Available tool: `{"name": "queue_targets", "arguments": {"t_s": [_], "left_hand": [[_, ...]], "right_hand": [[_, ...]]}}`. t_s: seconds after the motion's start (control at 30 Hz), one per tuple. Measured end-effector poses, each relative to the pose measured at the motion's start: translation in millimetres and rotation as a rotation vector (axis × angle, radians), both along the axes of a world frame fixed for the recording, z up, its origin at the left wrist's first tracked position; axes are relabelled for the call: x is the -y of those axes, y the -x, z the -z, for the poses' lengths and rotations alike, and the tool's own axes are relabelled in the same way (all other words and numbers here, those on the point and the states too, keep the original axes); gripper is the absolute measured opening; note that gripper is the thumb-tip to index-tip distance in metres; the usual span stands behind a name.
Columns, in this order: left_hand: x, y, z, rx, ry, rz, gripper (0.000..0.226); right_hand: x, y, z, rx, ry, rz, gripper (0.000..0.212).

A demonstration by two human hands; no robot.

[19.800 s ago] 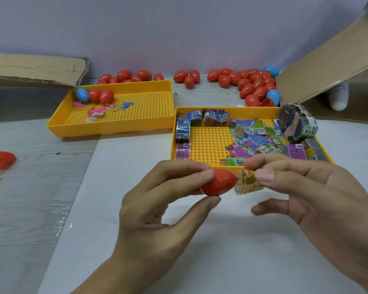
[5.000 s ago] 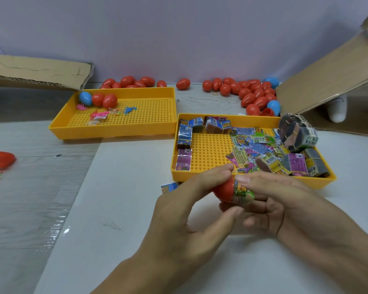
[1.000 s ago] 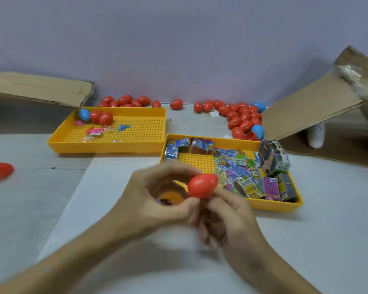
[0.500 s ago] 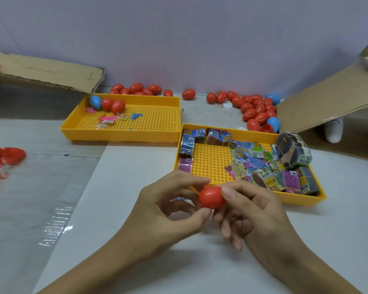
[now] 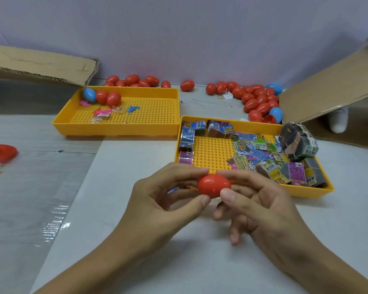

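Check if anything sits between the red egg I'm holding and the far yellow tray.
The left hand and right hand both pinch the red egg. Only the left corner of the near tray lies roughly on the line to the far tray; its wall is low.

Hand-assembly and packing bench. Indicators:
- Yellow perforated sorting tray (image 5: pixel 115 130) at centre left, holding small plastic toys (image 5: pixel 102 113).
- Second sorting tray (image 5: pixel 306 192) at centre right, stocked with folded printed leaflets (image 5: pixel 253 151).
- Bulk red and blue plastic eggs (image 5: pixel 257 102) along the wall.
- Opened cardboard cartons (image 5: pixel 40 64) in both upper corners.
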State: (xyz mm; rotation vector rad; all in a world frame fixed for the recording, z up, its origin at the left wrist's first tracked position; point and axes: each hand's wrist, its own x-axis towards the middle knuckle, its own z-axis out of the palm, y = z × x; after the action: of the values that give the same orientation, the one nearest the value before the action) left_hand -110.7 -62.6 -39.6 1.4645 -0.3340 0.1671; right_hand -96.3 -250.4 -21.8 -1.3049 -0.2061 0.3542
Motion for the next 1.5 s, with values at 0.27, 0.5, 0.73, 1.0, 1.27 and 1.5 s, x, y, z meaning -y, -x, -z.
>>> {"name": "queue_targets", "arguments": {"t_s": [0.27,0.5,0.73,1.0,1.27,1.5], "left_hand": [[-0.6,-0.2,1.8,0.086,-0.036,0.004,0.035],[0.1,0.9,-1.0,0.071,-0.045,0.001,0.032],[1.5,4.9,-7.9,-0.026,-0.065,-0.044,0.024],[1.9,6.6,-11.3,-0.088,-0.06,-0.029,0.025],[1.8,6.8,-9.6,-0.038,-0.024,-0.091,0.03],[2.1,4.5,-5.6,-0.033,0.002,-0.116,0.035]], "right_hand": [[0.7,1.1,1.4,0.021,0.006,0.01,0.032],[0.7,1.7,0.4,0.017,0.003,0.01,0.032],[0.6,2.7,-3.2,0.008,0.019,-0.014,0.037],[-0.9,3.8,-3.5,0.018,0.008,0.009,0.041],[13.2,3.6,-3.4,0.666,0.64,0.361,0.048],[16.3,-9.0,4.0,0.952,1.386,0.552,0.069]]}}
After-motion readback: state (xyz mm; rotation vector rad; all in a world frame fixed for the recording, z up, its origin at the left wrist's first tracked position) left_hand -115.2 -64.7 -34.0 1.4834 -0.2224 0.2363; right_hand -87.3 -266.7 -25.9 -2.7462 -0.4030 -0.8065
